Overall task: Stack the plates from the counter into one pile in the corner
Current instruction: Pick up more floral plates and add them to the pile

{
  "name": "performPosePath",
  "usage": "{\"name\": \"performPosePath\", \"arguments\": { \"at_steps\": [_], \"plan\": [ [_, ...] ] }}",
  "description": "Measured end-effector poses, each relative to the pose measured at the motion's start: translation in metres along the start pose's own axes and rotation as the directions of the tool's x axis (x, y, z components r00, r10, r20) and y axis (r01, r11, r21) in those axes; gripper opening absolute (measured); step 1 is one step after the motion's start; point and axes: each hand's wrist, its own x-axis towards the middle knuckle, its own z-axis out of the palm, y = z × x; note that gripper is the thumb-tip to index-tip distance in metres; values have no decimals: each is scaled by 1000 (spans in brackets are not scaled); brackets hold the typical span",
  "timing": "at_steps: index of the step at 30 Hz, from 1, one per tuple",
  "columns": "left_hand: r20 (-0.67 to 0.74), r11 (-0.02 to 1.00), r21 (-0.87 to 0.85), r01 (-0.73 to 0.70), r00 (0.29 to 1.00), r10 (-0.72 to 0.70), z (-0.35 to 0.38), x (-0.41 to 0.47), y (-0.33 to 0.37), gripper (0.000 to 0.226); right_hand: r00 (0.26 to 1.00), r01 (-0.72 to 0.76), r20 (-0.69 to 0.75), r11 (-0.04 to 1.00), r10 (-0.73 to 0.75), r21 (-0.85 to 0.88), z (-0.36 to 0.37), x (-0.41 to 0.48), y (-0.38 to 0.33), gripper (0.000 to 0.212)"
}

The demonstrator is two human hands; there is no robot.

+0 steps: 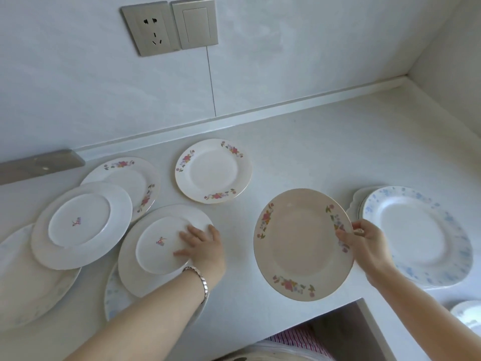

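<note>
My right hand point(364, 246) grips the right rim of a flowered plate point(299, 246) and holds it tilted above the counter, just left of a pile of blue-patterned plates point(421, 238) at the right. My left hand point(203, 246) rests fingers spread on an upside-down white plate point(156, 246) that lies on another plate. A second upside-down white plate point(83, 222) overlaps a flowered plate point(135, 178) at the left. One more flowered plate point(213, 170) lies alone near the back wall.
A large pale plate point(26, 277) lies at the far left and a blue-patterned plate point(114, 295) peeks out under my left forearm. The white counter point(325, 142) runs into a wall corner at the back right. A socket point(151, 29) is on the wall. Another dish point(468, 316) shows at the lower right.
</note>
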Motion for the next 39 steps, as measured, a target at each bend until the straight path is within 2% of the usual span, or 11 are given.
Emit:
{"name": "performPosePath", "arguments": {
  "at_steps": [3,12,19,25,31,33,36,37,39],
  "plan": [
    [-9,1000,15,-22,1000,22,5,-1,-7,75,999,23,31,998,-21,-52,-9,-2,8,12],
    [-61,997,70,-11,998,15,5,-12,-2,65,998,7,69,1000,-5,-27,-26,-3,21,11],
    [-221,994,58,94,972,-79,-5,-17,-17,68,996,20,85,999,-16,-44,-28,1,21,10],
    [-298,979,188,75,954,-16,-19,-24,-36,61,988,48,149,998,-41,-40,-26,5,16,10],
    [-349,960,279,9,932,93,-80,-49,-56,54,982,84,166,996,-89,32,-31,13,2,9],
    [-417,966,259,-17,900,127,-104,-62,-57,57,983,84,156,994,-94,71,-36,16,-4,11],
    [-615,978,204,-47,771,166,-147,-87,-51,58,990,61,114,985,-80,159,-49,17,-7,14],
    [-631,987,129,-100,760,160,-157,-90,-49,55,994,48,92,981,-66,187,-55,17,-6,14],
    [-637,951,-130,-282,759,138,-170,-89,-40,49,999,16,46,970,-29,244,-72,17,-1,13]
  ]
}}
